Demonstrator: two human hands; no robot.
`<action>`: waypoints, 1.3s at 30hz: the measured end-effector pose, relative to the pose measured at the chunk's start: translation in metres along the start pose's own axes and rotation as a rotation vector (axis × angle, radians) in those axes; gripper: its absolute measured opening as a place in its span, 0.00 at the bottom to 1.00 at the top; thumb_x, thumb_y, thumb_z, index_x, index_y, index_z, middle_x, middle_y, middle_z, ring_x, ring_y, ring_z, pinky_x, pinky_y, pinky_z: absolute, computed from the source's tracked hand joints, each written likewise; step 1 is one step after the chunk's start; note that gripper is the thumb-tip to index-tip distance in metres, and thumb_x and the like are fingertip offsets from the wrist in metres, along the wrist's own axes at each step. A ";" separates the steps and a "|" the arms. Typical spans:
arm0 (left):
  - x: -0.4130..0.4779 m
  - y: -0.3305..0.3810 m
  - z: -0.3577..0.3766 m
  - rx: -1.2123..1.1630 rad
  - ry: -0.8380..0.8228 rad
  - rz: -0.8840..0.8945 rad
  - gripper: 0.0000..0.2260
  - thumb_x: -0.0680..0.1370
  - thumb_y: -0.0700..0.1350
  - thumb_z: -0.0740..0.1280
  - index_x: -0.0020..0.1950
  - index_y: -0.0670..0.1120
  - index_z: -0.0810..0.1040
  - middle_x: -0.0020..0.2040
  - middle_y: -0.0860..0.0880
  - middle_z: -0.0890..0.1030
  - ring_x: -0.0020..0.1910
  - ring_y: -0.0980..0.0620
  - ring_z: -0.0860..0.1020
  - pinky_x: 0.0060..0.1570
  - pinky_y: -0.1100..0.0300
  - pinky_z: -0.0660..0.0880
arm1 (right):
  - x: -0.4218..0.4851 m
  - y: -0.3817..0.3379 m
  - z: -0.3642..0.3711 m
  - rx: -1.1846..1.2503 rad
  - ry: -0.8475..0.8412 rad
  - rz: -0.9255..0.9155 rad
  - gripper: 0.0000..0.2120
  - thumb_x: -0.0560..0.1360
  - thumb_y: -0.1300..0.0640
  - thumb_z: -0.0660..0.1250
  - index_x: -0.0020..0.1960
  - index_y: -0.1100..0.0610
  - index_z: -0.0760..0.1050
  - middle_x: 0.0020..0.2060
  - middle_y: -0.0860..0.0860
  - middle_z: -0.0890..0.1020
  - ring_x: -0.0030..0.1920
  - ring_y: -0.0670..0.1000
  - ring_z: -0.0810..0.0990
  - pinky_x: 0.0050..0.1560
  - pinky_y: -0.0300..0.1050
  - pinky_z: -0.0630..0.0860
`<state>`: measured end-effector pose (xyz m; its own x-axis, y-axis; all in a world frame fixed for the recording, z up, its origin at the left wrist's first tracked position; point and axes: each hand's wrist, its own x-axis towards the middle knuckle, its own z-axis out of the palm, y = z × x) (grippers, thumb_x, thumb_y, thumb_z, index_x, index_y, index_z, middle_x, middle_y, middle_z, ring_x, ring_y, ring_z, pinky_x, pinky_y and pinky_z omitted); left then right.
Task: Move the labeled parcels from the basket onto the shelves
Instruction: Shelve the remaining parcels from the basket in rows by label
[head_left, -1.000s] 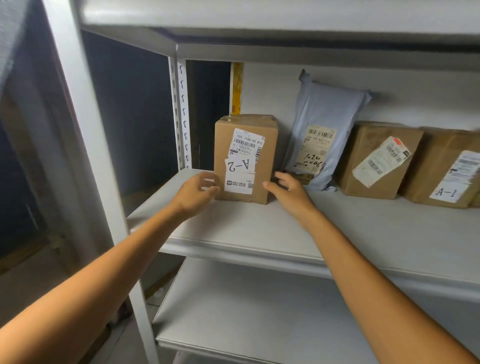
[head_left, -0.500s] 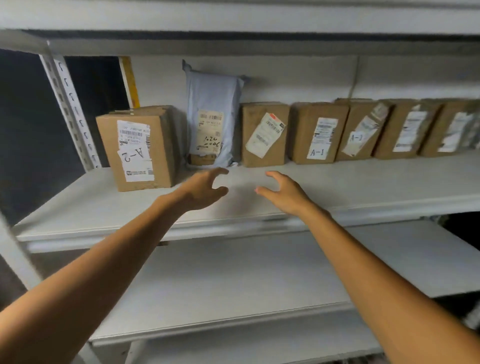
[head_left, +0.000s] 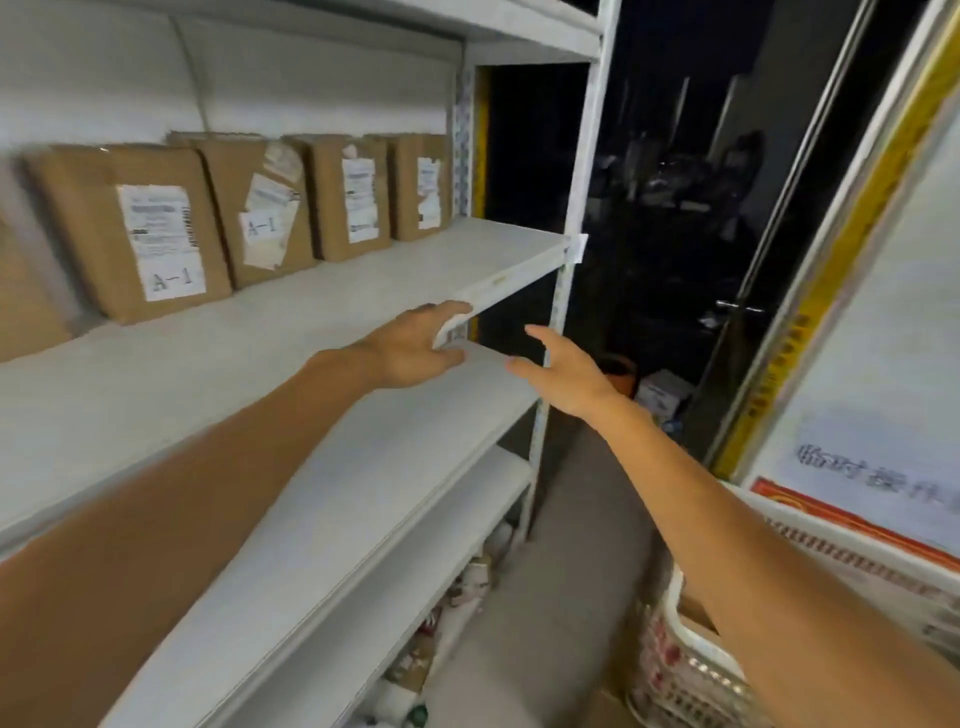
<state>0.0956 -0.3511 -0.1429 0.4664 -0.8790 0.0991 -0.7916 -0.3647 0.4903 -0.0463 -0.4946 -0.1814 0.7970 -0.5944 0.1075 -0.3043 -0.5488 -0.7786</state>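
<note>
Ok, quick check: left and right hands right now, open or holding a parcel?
Left hand: open, fingers spread, holding nothing.
Right hand: open, fingers spread, holding nothing.

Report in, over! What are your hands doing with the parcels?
Both grips open, empty: left hand, right hand. Parcels lined up on shelf. Basket low right, box inside. Nothing seen blocking it.

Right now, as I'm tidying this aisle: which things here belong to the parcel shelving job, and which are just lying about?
Job: labeled parcels, shelf, basket, left hand and right hand, both empty.
Lying about: white box on the floor, bottom-shelf clutter, notice board.
</note>
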 end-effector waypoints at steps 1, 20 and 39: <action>0.018 0.014 0.009 -0.012 -0.045 0.037 0.26 0.80 0.47 0.64 0.76 0.51 0.60 0.74 0.45 0.65 0.71 0.47 0.65 0.70 0.57 0.62 | -0.004 0.014 -0.016 -0.011 0.033 0.049 0.30 0.78 0.48 0.65 0.77 0.52 0.58 0.75 0.52 0.63 0.74 0.54 0.63 0.63 0.41 0.63; 0.149 0.215 0.325 -0.067 -0.628 0.472 0.24 0.79 0.44 0.66 0.74 0.48 0.63 0.70 0.47 0.71 0.67 0.48 0.71 0.58 0.59 0.70 | -0.141 0.281 -0.158 0.024 0.384 0.595 0.27 0.78 0.50 0.66 0.73 0.57 0.63 0.65 0.55 0.75 0.57 0.51 0.77 0.51 0.40 0.76; 0.232 0.207 0.545 -0.084 -0.914 0.179 0.25 0.78 0.46 0.66 0.74 0.52 0.63 0.73 0.49 0.67 0.70 0.49 0.68 0.68 0.46 0.68 | -0.125 0.531 -0.186 0.328 0.252 0.873 0.25 0.79 0.52 0.65 0.72 0.60 0.66 0.71 0.56 0.69 0.71 0.53 0.67 0.62 0.42 0.64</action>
<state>-0.1753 -0.7982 -0.4904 -0.1789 -0.8334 -0.5229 -0.7741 -0.2088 0.5976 -0.4042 -0.8213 -0.4937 0.2122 -0.8446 -0.4916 -0.5452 0.3152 -0.7768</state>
